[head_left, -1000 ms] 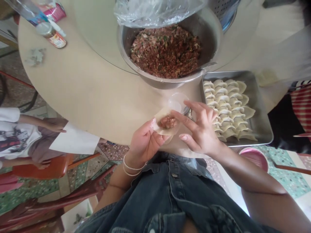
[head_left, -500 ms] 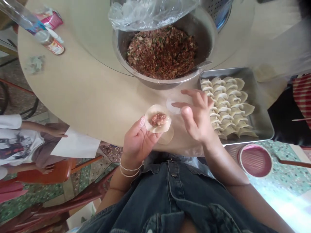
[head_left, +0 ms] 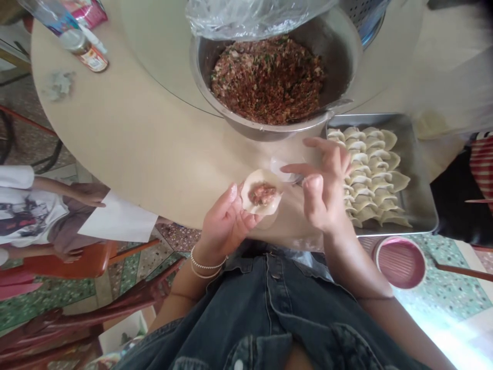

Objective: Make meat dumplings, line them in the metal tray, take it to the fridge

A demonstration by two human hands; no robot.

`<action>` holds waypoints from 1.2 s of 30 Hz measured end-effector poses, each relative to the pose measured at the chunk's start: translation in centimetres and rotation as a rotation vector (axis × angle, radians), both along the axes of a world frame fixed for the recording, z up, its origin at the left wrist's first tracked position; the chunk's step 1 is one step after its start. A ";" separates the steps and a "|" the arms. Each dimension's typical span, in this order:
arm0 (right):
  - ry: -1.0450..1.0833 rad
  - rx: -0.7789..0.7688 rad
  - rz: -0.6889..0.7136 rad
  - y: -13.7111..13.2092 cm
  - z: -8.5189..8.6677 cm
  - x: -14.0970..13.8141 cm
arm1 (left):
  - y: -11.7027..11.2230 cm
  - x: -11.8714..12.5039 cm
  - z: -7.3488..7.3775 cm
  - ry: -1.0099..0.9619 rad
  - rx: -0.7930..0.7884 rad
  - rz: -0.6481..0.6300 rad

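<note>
My left hand [head_left: 225, 221] cradles a round dumpling wrapper [head_left: 261, 193] with a lump of meat filling in its middle, held at the near edge of the round table [head_left: 146, 139]. My right hand [head_left: 326, 187] hovers just right of it, fingers spread and holding nothing, its forefinger reaching toward a small clear cup of water [head_left: 283, 169] beside the wrapper. A steel bowl [head_left: 335, 61] of minced meat filling stands behind the hands. To the right, a metal tray [head_left: 418, 174] carries rows of folded dumplings [head_left: 370, 169].
A bottle and a small jar [head_left: 82, 50] lie at the table's far left, near a crumpled tissue [head_left: 57, 85]. Clear plastic wrap [head_left: 246, 15] hangs over the bowl's far rim. Another person's arm [head_left: 77, 192] and paper are at left. A pink basin [head_left: 398, 262] sits on the floor.
My right hand lifted off the wrapper and moved right toward the water cup, then edged back closer. The left hand kept hold of the filled wrapper.
</note>
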State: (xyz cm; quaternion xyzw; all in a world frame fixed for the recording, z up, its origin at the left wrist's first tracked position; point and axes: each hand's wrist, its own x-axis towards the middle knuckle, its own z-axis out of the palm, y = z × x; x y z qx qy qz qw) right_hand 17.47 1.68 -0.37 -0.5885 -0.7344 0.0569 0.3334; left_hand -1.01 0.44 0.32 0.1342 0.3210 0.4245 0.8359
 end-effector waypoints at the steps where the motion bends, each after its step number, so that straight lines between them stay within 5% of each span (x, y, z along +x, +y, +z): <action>1: -0.065 -0.022 -0.069 0.4 -0.3 0.1 | -0.1 -0.2 0.0 0.021 0.012 0.016; 5: -0.252 -0.119 -0.082 1.7 -1.5 0.1 | -0.4 -0.6 0.2 0.018 0.056 0.033; 10: -0.117 -0.005 -0.044 0.9 -0.4 -0.3 | -0.4 -0.4 0.4 -0.064 0.067 0.044; 14: -0.067 0.064 0.135 -0.4 0.8 -1.0 | -0.4 0.2 0.5 -0.099 0.070 0.003; 19: -0.074 0.113 0.339 -1.4 0.5 -2.3 | -0.3 0.5 0.7 -0.138 0.021 -0.016; 26: -0.234 0.230 0.301 -2.8 0.1 -2.8 | -0.1 -0.2 0.9 -0.121 0.021 0.009; 36: -0.087 0.413 0.324 -2.8 -1.6 -1.0 | -0.1 0.1 0.9 -0.094 0.020 -0.013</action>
